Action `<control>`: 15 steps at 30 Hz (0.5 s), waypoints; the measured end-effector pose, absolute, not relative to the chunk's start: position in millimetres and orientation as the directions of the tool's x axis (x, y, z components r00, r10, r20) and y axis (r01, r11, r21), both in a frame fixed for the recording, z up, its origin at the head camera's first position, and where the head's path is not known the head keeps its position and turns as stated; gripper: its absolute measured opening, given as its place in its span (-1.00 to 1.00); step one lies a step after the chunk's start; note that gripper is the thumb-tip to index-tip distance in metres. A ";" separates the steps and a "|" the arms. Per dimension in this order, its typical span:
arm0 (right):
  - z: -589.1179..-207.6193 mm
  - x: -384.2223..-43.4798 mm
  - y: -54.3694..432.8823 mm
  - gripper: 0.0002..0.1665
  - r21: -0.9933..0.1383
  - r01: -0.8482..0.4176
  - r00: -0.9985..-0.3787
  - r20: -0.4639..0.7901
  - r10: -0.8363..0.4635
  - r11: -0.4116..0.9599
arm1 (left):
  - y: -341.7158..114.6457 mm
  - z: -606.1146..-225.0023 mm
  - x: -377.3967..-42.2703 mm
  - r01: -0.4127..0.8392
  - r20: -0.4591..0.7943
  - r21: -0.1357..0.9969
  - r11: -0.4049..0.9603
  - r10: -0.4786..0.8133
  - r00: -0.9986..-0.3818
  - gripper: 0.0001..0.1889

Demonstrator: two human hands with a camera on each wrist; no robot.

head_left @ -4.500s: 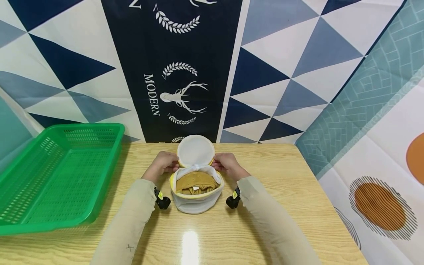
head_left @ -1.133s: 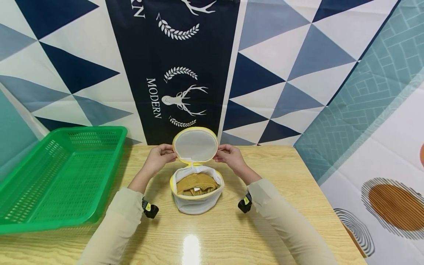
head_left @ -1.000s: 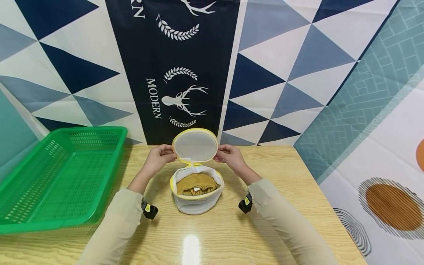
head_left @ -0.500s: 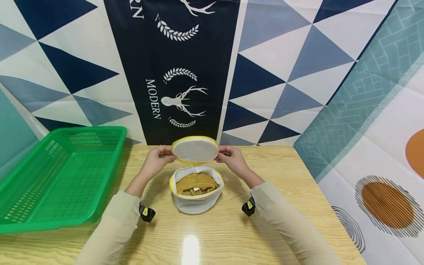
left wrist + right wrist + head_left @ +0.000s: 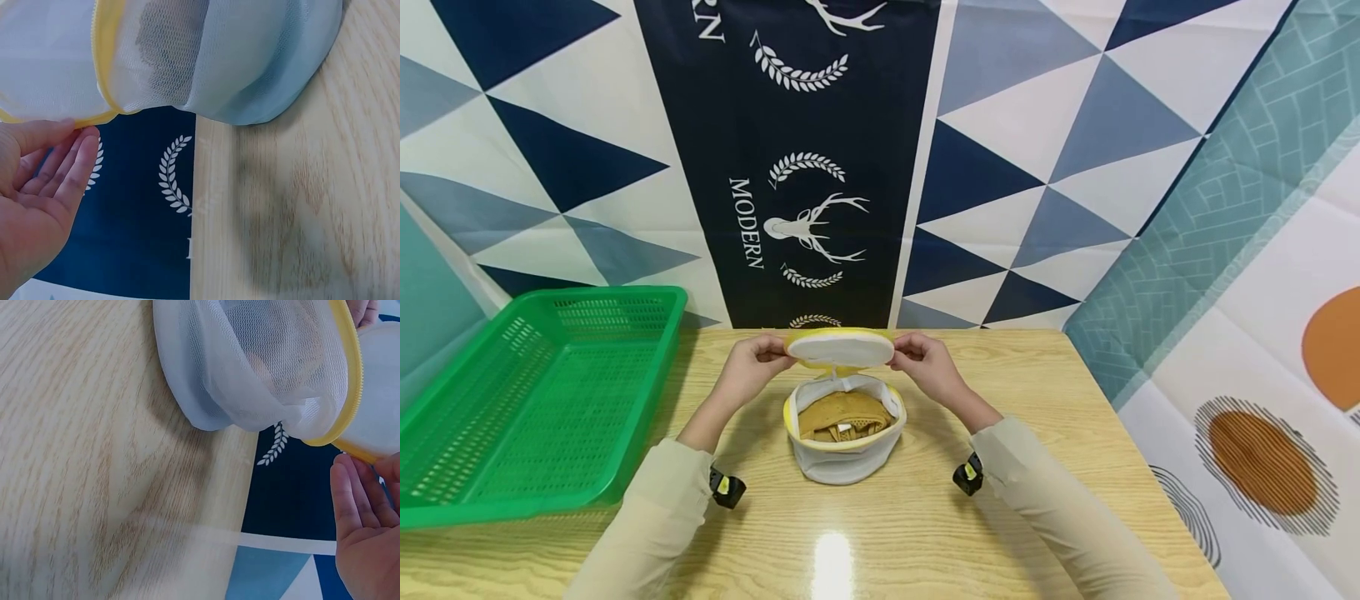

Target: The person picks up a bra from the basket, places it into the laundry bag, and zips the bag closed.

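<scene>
A white mesh laundry bag (image 5: 847, 465) with yellow zipper trim stands on the table, its round lid (image 5: 841, 350) raised and tilted forward over the opening. Inside lies a folded mustard-brown garment (image 5: 842, 411), perhaps a bra, with a small white tag. My left hand (image 5: 751, 367) pinches the lid's left edge between thumb and fingers; the left wrist view shows that thumb (image 5: 47, 134) on the yellow rim. On the opposite edge, my right hand (image 5: 929, 367) pinches the lid the same way. In the right wrist view the mesh side (image 5: 275, 369) and yellow zipper teeth show close up.
A green plastic basket (image 5: 658, 367) stands at the left of the wooden table (image 5: 1000, 500). Behind the table rises a patterned cloth wall (image 5: 820, 108), and another patterned cloth (image 5: 1247, 333) hangs at the right.
Both hands first held the lid low behind the bag, then raised it upright. Over the last second its top has tipped forward, so it now looks much flatter. The bag has stayed put.
</scene>
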State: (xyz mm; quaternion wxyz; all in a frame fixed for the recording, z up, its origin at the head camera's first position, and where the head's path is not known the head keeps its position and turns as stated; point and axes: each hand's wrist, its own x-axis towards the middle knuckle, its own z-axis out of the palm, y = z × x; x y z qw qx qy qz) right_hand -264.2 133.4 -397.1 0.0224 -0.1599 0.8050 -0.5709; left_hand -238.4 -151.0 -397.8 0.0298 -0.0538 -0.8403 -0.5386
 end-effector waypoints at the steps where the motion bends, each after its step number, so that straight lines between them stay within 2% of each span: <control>1: -397.5 -263.9 133.7 -0.76 -0.923 -0.239 -0.946 0.152 -0.286 0.301 | -151.0 -397.7 -237.7 0.122 0.108 0.900 0.419 0.057 -0.992 -0.80; 15: -398.8 -262.9 135.9 -0.77 -0.905 -0.244 -0.945 0.141 -0.295 0.349 | -152.8 -400.0 -234.4 0.123 0.114 0.875 0.469 0.048 -0.992 -0.81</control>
